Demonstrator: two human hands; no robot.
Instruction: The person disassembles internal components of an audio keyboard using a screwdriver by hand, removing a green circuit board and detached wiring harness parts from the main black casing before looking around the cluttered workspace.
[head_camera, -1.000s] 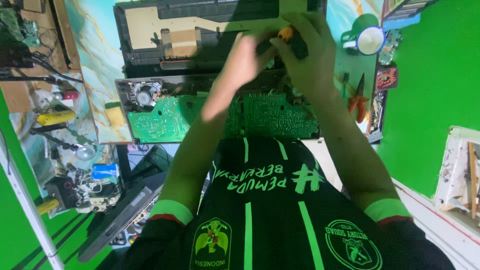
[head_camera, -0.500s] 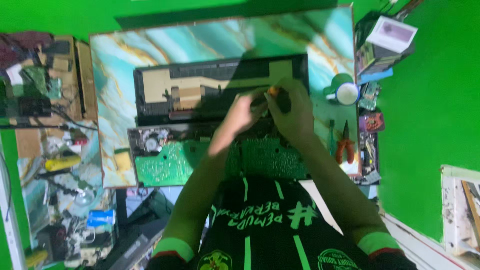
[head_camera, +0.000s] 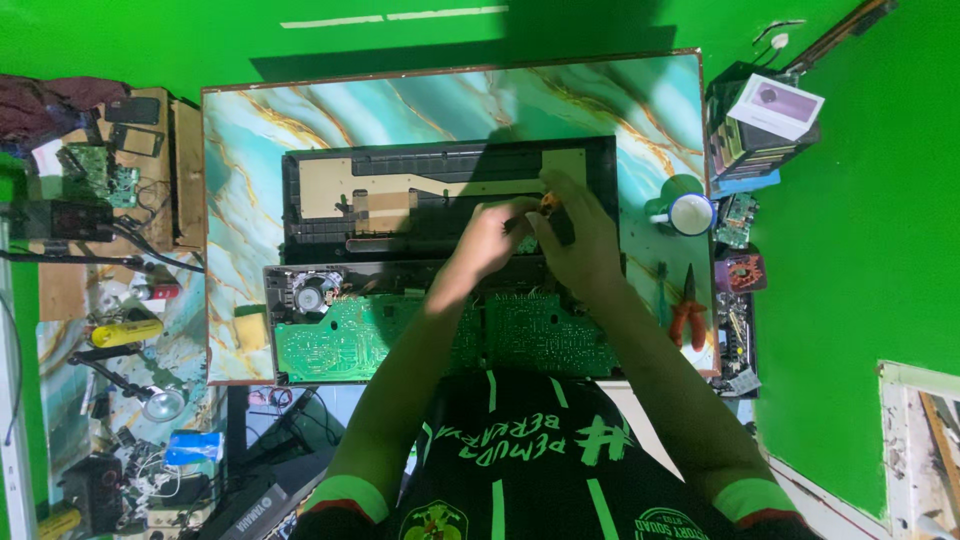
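The right hand (head_camera: 585, 235) is closed around a screwdriver (head_camera: 553, 212) with orange-black handle. The left hand (head_camera: 490, 238) is curled, fingertips at its tip, over the long black plastic casing (head_camera: 450, 200) on the marbled table (head_camera: 420, 100). 2 flat green circuit boards (head_camera: 340, 340) lie near.

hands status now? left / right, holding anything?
Left hand: closed, fingertips at the tip end of the orange-handled tool.
Right hand: closed around the orange-handled tool over the open black casing.
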